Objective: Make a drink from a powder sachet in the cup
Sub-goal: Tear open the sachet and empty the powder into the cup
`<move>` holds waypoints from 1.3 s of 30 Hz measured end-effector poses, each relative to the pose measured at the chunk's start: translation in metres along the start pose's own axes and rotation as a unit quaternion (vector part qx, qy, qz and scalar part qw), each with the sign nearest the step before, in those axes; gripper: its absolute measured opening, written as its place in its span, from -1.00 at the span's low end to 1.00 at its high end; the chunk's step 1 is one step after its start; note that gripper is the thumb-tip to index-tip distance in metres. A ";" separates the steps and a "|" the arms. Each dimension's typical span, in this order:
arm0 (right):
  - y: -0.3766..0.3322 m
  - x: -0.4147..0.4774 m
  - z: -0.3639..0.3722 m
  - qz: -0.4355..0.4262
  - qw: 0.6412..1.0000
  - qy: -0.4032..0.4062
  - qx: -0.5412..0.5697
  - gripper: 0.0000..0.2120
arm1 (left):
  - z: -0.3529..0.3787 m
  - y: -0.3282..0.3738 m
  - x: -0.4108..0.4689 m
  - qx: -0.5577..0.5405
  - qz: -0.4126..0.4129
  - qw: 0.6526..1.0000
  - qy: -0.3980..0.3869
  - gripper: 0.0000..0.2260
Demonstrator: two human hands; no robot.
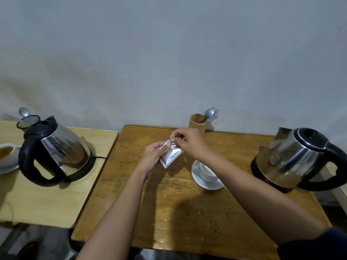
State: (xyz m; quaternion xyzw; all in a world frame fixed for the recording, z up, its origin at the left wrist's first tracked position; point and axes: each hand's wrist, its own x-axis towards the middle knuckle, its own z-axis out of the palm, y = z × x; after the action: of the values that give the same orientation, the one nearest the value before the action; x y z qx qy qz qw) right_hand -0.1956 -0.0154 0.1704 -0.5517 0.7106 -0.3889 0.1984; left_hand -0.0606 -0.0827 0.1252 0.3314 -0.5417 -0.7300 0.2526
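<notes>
A dark wooden table is seen in the middle of the view, with a paler wooden table set just beside its left edge. Near the right edge of the dark table a steel kettle with a black handle and lid is stood on its base. A second steel kettle with its lid raised is stood on the paler table, and a cup on a saucer is partly cut off at that table's left edge. A white saucer is placed right of the dark table's centre, between the hands and the right kettle, and a white cup is set on it, partly hidden by the right forearm. At the far edge of the dark table a wooden holder is stood upright, with spoons and a fork leaning in it. A silver sachet is held tilted above the table's middle, left of the cup. The left hand is clamped on the sachet's left side. The right hand is pinched, thumb against fingertips, on the sachet's top corner.
</notes>
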 end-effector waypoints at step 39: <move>-0.003 -0.013 -0.002 -0.133 0.985 -0.103 -0.031 -0.91 | -0.035 -0.011 0.010 0.013 0.030 0.990 0.135 -0.96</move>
State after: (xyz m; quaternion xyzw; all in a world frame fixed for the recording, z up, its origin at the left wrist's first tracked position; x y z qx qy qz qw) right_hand -0.1912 -0.0024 0.1723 -0.6840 0.6188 -0.3306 0.1997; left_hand -0.0408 -0.1085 0.1061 0.4140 -0.5218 -0.6636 0.3406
